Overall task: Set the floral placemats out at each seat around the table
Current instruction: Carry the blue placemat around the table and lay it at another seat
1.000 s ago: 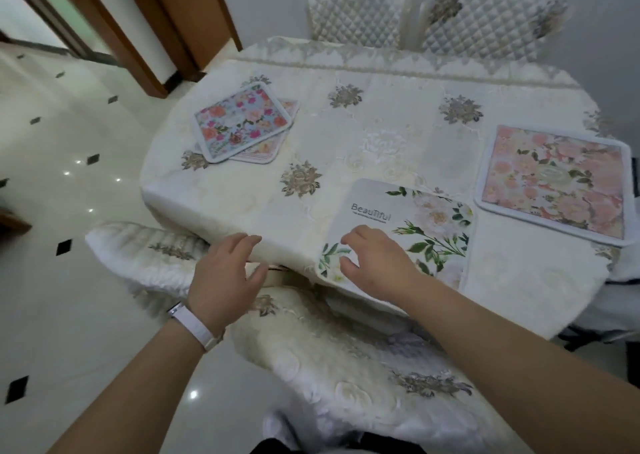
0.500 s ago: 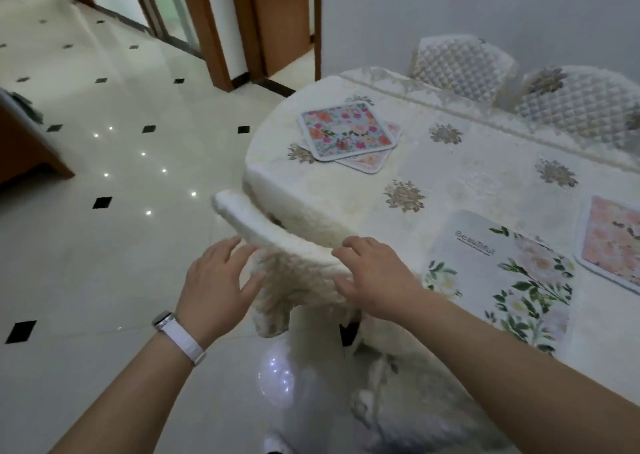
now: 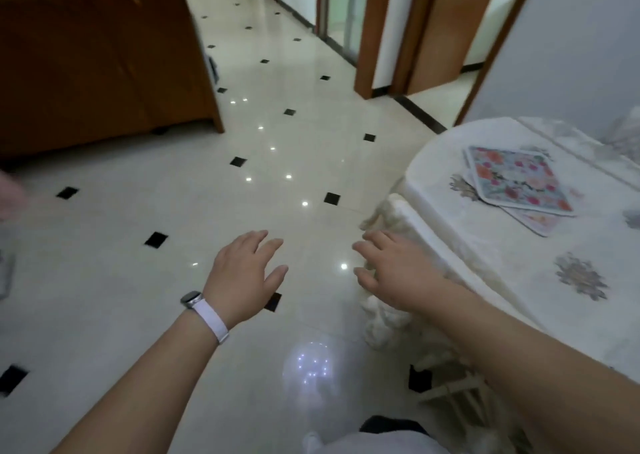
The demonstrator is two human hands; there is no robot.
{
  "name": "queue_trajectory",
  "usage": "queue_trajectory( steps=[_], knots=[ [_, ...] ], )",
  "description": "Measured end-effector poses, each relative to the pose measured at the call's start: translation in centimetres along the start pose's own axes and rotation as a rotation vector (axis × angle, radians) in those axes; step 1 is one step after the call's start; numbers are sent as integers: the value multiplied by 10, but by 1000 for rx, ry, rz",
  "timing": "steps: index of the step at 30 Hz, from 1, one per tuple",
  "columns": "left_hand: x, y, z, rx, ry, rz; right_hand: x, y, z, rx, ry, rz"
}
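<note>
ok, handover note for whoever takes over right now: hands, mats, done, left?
Hands: left hand open, holding nothing, over the floor. The right hand is open, holding nothing, by the top of the covered chair; contact unclear.
Mats: top floral placemat lies on a second mat, stacked near the corner of the table.
Done: no laid-out mat shows in this view.
Left: at least those two stacked mats to pick up and set at seats.

Two stacked placemats (image 3: 516, 179) on the table (image 3: 485, 245) at right, a chair (image 3: 381, 329) seemingly against its edge, cabinet (image 3: 97, 65) far left.
</note>
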State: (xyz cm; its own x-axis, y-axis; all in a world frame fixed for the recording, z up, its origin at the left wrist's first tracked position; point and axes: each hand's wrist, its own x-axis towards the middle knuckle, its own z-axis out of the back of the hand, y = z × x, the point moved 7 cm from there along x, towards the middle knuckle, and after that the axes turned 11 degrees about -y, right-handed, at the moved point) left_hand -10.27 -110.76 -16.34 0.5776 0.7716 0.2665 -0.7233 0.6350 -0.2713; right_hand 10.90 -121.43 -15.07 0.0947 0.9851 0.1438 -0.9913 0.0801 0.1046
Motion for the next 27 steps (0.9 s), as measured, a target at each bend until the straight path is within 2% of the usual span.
queue_trajectory(
  steps=[6,11,18,27],
  knots=[
    [-1,55,6,32,3,117,69,42,-23,60,-24,91],
    [39,87,-9,42,8,169,134,48,-48,126,-16,137],
    [147,120,-38,66,19,202,246,-7,-81,145,33,111],
    [301,114,-48,78,3,121,359,-81,-58,173,-77,64]
  ],
)
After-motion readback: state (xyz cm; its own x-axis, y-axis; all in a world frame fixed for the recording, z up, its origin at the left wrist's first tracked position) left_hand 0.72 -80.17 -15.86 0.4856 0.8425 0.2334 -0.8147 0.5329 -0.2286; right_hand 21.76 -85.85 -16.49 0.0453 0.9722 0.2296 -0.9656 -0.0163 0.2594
